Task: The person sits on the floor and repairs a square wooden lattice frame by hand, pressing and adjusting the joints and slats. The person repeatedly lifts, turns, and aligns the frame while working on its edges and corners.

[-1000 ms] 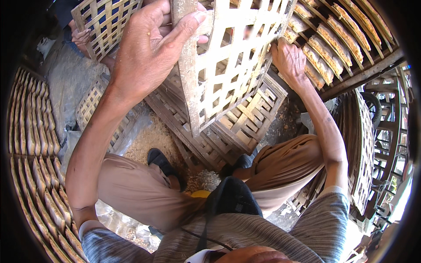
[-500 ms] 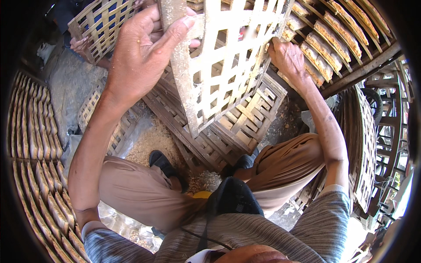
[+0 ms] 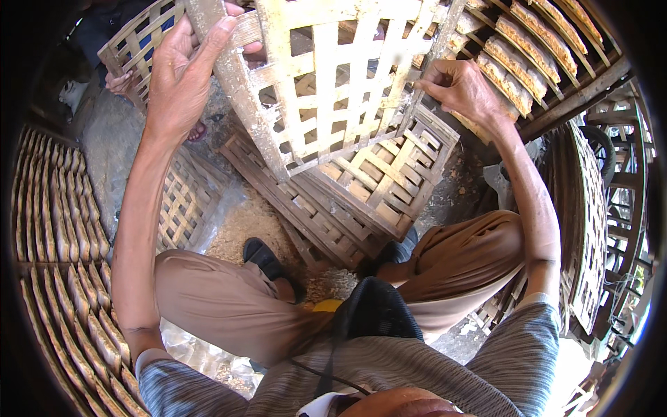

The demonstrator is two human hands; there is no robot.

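A woven bamboo tray with a wooden rim (image 3: 326, 90) stands tilted up in front of me, its open lattice of pale slats facing me. My left hand (image 3: 182, 80) is closed round its left rim bar, thumb on the near side and fingertips showing through the lattice. At the right rim my right hand (image 3: 464, 89) is closed, with thumb and finger pinching the bar. Below the raised tray, more woven trays (image 3: 389, 174) lie stacked askew on the floor between my feet. The upper part of the held tray runs out of view.
Racks of thin slabs with pale, crumbly edges (image 3: 55, 201) line the left side; similar slabs (image 3: 521, 76) fill a slanted rack at upper right. Upright trays (image 3: 583, 229) lean at right. Another person's hand (image 3: 124, 85) holds a lattice tray (image 3: 142, 42) at upper left. Sawdust-like crumbs (image 3: 243, 222) cover the floor.
The held tray has shifted left and upward with my left hand, its lower corner rising off the stack's middle. My right hand has moved slightly down along the rim.
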